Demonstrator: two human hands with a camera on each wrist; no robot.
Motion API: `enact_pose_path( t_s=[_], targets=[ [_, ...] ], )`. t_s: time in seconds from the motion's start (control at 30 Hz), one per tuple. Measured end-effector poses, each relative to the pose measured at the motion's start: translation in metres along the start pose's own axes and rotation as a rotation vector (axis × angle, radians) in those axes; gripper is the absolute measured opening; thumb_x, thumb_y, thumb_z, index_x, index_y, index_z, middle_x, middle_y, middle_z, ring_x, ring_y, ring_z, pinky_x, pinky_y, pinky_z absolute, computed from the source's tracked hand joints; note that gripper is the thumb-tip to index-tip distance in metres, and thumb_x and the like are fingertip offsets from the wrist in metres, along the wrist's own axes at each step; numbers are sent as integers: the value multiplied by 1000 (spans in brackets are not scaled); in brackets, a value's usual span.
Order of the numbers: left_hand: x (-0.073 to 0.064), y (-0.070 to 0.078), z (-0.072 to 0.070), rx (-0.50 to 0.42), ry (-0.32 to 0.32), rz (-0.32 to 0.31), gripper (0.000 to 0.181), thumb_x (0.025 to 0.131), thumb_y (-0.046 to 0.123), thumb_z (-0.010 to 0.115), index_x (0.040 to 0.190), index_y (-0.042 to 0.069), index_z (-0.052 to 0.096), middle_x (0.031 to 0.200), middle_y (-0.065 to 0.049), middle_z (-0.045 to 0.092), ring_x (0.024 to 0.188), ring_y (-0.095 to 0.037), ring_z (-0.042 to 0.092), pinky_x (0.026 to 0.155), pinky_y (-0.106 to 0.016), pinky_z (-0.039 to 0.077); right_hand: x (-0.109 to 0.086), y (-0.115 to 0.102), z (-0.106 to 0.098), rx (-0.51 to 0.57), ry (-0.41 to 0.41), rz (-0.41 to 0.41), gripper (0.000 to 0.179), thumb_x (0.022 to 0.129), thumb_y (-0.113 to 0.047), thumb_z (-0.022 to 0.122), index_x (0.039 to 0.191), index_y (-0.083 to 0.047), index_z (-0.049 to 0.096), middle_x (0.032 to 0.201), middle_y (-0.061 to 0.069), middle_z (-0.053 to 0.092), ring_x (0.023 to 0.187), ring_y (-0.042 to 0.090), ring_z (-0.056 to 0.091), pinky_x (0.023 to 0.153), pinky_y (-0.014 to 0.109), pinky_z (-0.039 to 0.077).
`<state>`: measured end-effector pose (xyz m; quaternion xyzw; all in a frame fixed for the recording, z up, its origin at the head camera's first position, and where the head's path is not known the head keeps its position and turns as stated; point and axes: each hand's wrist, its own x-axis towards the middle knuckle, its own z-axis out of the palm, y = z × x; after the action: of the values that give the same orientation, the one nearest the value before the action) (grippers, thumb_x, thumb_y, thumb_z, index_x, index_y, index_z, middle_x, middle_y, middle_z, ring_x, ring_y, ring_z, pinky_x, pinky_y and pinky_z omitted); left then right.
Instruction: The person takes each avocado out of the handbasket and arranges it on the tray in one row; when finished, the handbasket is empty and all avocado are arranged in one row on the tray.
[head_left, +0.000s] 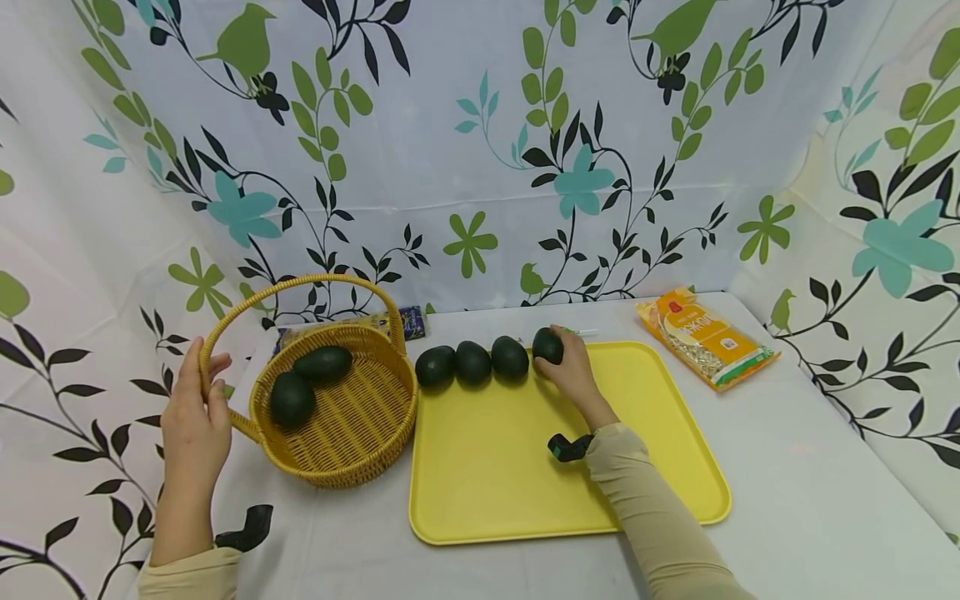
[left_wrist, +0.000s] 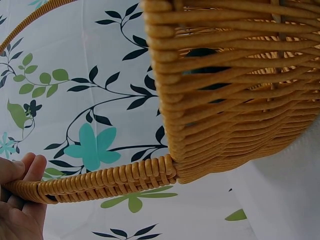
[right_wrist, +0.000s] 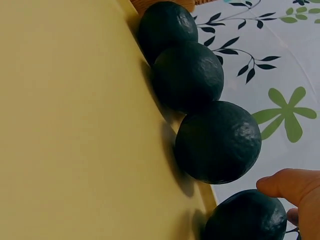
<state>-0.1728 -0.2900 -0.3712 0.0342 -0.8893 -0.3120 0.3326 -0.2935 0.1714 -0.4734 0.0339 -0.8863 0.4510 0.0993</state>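
My left hand [head_left: 193,417] grips the side of the tall handle [left_wrist: 105,184] of a woven wicker basket [head_left: 360,473]. Two dark green avocados [head_left: 291,400] lie in the basket's left part. To its right is a yellow tray [head_left: 510,467], where three avocados [head_left: 473,364] sit in a touching row along the far edge. At the right end of that row, my right hand [head_left: 576,371] holds another avocado [head_left: 547,344], with a small gap to its neighbour. In the right wrist view the thumb lies against this avocado [right_wrist: 245,220], which is partly cut off by the frame.
An orange-yellow packet [head_left: 705,337] lies on the white table [head_left: 795,450] right of the tray. Behind the basket is a dark blue packet [head_left: 412,322], mostly hidden. A patterned curtain [head_left: 420,167] hangs at the back and sides.
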Motion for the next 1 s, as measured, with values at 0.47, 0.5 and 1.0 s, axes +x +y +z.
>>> enact_pose_path(
  t_s=[0.47,0.5,1.0],
  targets=[
    [1,2,-1,-5,-19,-25,61,98,5,40,150,31,19,133,-14,55,107,-43,55,95,-62,42,6,-19,-7,-27,43,-56,66,86,-22,65,143,-7,36,144,20,37,132,36,34,112,52,32],
    [2,2,-1,-7,-19,-24,61,98,5,40,150,31,19,133,-14,55,107,-43,55,95,-62,42,6,-23,-8,-29,46,-63,66,86,-23,65,144,-7,35,146,20,35,133,36,34,112,52,31],
    [1,2,-2,9,-14,-16,61,98,5,40,151,29,19,132,-16,56,106,-44,57,95,-61,43,0,-96,1,47,19,-189,66,88,-23,65,145,-11,34,152,15,30,143,33,22,115,55,25]
  ],
)
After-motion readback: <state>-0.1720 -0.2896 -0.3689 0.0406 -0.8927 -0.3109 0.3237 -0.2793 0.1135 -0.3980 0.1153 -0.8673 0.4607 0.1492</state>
